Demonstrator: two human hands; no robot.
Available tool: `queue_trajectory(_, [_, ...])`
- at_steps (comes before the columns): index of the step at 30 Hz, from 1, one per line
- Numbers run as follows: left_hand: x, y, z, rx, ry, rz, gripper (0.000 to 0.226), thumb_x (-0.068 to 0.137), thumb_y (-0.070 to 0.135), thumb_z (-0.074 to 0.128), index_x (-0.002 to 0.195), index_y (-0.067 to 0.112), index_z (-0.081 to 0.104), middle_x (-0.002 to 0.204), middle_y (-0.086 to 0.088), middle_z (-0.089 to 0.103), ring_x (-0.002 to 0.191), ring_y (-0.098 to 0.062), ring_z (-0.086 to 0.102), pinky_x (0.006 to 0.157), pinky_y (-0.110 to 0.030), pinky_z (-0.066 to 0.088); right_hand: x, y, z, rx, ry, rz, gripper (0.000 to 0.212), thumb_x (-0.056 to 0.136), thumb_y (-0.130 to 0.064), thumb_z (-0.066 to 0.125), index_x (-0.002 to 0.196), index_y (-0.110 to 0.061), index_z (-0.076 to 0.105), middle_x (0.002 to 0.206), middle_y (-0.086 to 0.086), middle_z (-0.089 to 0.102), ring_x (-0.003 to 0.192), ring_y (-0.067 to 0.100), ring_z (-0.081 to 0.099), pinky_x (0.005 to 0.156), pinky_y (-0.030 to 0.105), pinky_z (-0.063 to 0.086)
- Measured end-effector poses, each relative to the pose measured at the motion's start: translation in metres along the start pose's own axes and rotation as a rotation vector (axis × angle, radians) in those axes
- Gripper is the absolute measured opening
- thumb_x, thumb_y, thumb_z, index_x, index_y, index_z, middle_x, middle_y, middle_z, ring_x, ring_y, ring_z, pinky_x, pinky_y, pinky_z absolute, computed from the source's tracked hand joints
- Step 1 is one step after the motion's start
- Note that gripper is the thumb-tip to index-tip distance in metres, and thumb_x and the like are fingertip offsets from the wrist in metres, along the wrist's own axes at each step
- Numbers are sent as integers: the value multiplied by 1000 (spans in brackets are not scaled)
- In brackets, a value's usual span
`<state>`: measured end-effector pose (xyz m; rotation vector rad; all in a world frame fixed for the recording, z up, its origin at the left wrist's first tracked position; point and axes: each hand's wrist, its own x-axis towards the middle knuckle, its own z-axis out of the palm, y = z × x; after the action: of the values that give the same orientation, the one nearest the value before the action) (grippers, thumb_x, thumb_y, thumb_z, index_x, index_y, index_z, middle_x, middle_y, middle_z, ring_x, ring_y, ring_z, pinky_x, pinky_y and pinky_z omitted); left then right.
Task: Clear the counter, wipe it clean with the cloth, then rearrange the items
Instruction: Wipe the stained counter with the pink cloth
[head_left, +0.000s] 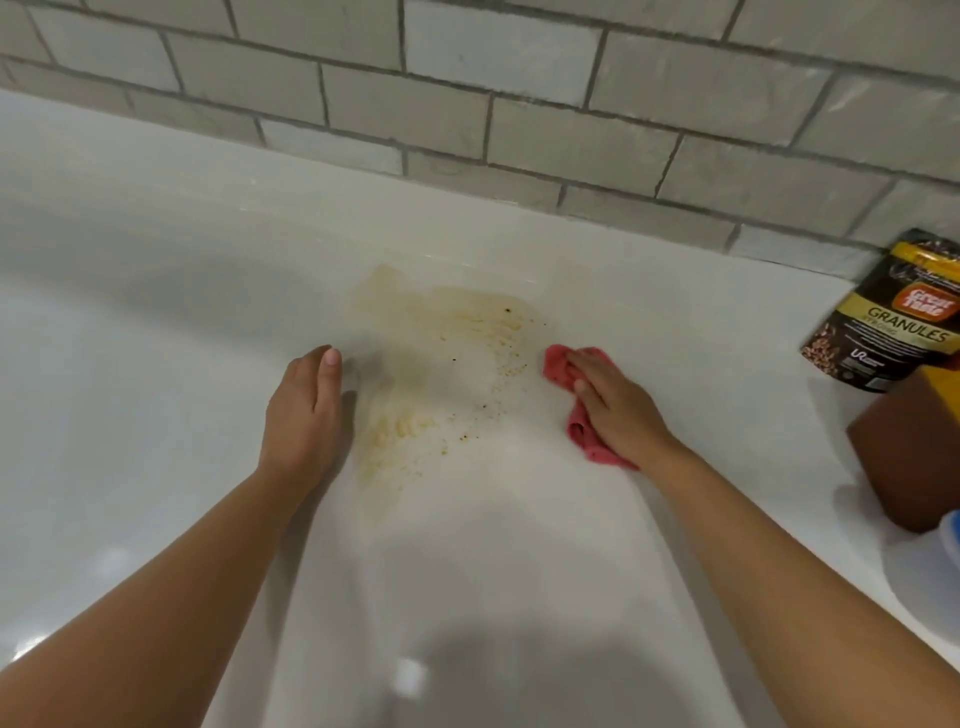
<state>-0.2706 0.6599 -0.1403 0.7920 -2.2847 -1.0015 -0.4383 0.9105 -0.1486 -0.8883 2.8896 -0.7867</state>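
Note:
A yellowish-brown smear with dark specks (441, 364) spreads over the middle of the white counter (156, 312). My right hand (615, 402) presses a red cloth (582, 436) flat on the counter just right of the smear. Parts of the cloth stick out ahead of the fingers and under the palm. To the left of the smear my left hand (306, 415) rests on the counter, fingers together, holding nothing.
A dark coffee granules pouch (893, 317) leans at the far right by the grey tiled wall (519, 104). In front of it stands a brown box-like object (909, 457), with a white and blue thing (948, 551) at the frame's right edge.

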Motion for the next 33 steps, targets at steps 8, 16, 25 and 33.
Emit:
queue_trajectory(8, [4,-4,3,-7,3,7,47,101,33,24,133,7,47,135,-12,50,127,-26,42,95,-23,25,66,74,-28,-213,256,475,47,98,-23,34,137,2,36,135,27,45,127,38,39,109,41,26])
queue_trajectory(16, [5,-4,5,41,12,12,48,101,33,23,133,7,47,135,-12,50,126,-26,43,100,-27,29,135,6,21,-183,105,189,41,100,-21,29,135,-3,43,138,21,42,127,34,39,106,37,28])
queue_trajectory(25, [3,-3,3,14,1,-2,47,101,33,24,134,7,47,136,-10,50,127,-23,42,98,-23,26,72,29,0,11,1,-82,39,99,-12,38,138,-11,44,143,8,44,127,26,44,104,28,30])
queue_trajectory(33, [6,-5,4,18,3,19,47,101,33,24,133,9,47,135,-8,50,127,-22,42,97,-20,25,144,40,8,-106,53,59,40,99,-12,34,138,-9,43,137,17,43,124,35,39,103,34,28])
